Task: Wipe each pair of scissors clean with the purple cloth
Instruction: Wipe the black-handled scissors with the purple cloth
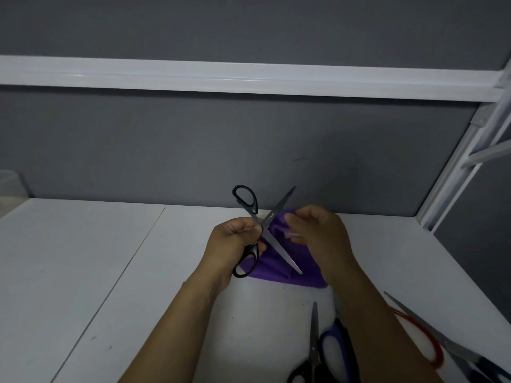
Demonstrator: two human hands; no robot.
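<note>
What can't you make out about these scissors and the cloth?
Head view.
Blue-handled scissors: partly under the right forearm, blades unseen.
Lower black scissors: handles cut by the bottom edge.
Purple cloth: far part behind the right hand.
Held black scissors: blade smudges too dim to judge.

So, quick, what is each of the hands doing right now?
The left hand grips the black scissors, blades spread.
The right hand pinches the cloth.

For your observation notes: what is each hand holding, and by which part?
The left hand grips the open scissors by the handles near the pivot; the right hand pinches the cloth at its bunched top.
</note>
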